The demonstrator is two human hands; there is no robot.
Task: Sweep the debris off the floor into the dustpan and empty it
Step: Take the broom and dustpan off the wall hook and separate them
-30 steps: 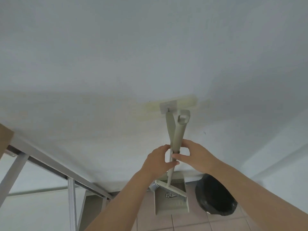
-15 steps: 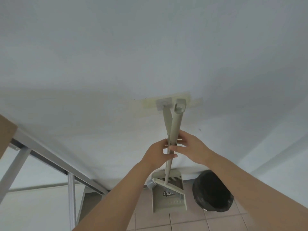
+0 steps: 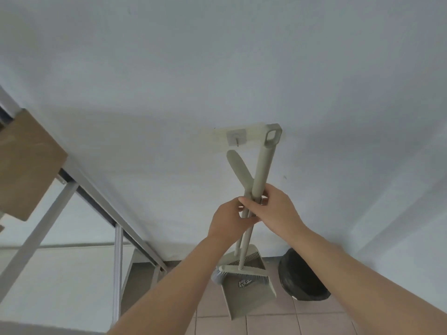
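I see matt grey-green plastic on the dustpan (image 3: 249,296) and broom handle (image 3: 238,174), smooth painted wall (image 3: 217,68) with a faint sheen, glossy black bin liner (image 3: 302,279), matt pinkish floor tiles (image 3: 271,322), grey painted metal frame (image 3: 116,213), dull brown board (image 3: 26,163)

It looked like a plain utility corner of a home or small workroom. A bare white painted wall (image 3: 217,68) filled most of the view, with an adhesive hook (image 3: 237,139) stuck on it over yellowed tape marks, the sort used for hanging cleaning tools. The floor (image 3: 271,322) was laid in pinkish-beige tiles. A bin lined with a black bag (image 3: 302,276) stood against the wall. To the left stood a bench (image 3: 26,163) with a brown top on a grey metal frame (image 3: 96,189).
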